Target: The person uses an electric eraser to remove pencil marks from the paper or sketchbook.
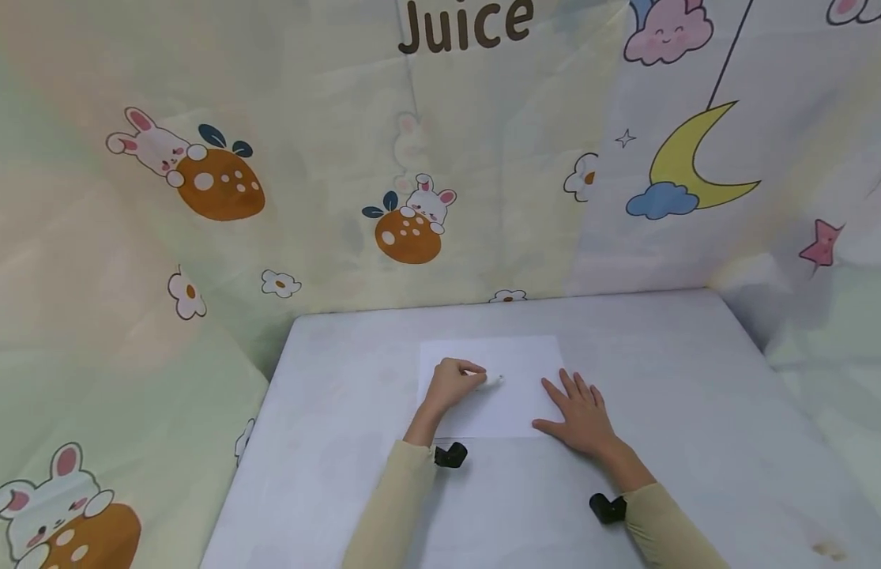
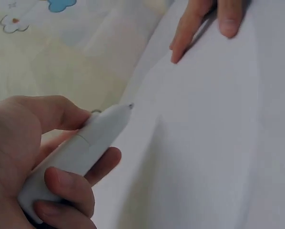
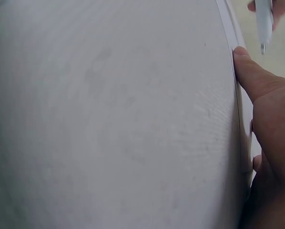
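My left hand grips a thick white pen, which tapers to a small metal tip and resembles a correction pen. In the left wrist view the thumb and fingers wrap its body, and the tip points away from the hand, toward the right hand. A blank white sheet of paper lies on the table under the pen; whether the tip touches it I cannot tell. Over the sheet's right edge my right hand rests with its fingers spread and straight.
The white-covered table fills the lower part of the head view. Behind it hangs a printed cloth with cartoon rabbits, a moon and flowers. Black wrist mounts sit at both sleeves.
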A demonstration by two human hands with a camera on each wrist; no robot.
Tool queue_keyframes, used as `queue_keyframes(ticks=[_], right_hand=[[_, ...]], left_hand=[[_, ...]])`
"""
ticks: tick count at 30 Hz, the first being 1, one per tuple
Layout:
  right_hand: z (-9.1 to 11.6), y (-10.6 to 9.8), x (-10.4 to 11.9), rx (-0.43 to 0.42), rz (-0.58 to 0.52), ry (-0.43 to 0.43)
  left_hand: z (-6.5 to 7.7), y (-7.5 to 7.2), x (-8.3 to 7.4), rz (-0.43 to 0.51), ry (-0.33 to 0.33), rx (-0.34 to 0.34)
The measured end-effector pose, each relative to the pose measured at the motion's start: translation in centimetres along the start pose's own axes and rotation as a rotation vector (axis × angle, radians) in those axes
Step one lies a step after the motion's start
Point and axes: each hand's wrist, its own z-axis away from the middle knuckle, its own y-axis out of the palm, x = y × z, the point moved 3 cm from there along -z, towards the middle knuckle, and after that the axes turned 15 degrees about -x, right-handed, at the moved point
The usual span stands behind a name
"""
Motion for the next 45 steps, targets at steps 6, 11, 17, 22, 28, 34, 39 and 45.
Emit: queue_keyframes(ticks=[6, 11, 17, 22, 28, 34, 39, 45], right_hand=[[0.1, 0.1, -0.2, 0.006, -0.016, -0.001], [-0.3, 0.0, 0.0, 0.013, -0.03, -0.013], [-0.6, -0.6, 0.4, 0.01, -0.056, -0.009], [-0.5, -1.0, 0.8, 0.025, -0.062, -0.008], [-0.5, -0.8, 0.9, 0.011, -0.076, -0.01], [-0.3, -0.1, 0.6, 0.039, -0.082, 0.007], [-0.2, -0.1, 0.5, 0.036, -0.075, 0.013], [-0.4, -0.2, 0.7, 0.036, -0.09, 0.01]], left_hand=[[3.3, -2.5, 3.5, 0.092, -0.091, -0.088], [4.5, -5.3, 5.8, 0.112, -0.12, -0.162], [4.3, -7.1, 6.9, 0.1, -0.097, -0.194], [3.6, -7.0, 6.7, 0.085, -0.081, -0.198], [2.9, -6.8, 6.2, 0.028, -0.066, -0.182], [2.6, -6.4, 5.8, -0.002, -0.094, -0.168], [2.2, -5.7, 5.4, -0.012, -0.079, -0.161], [1.9, -5.8, 5.0, -0.065, -0.085, -0.178]])
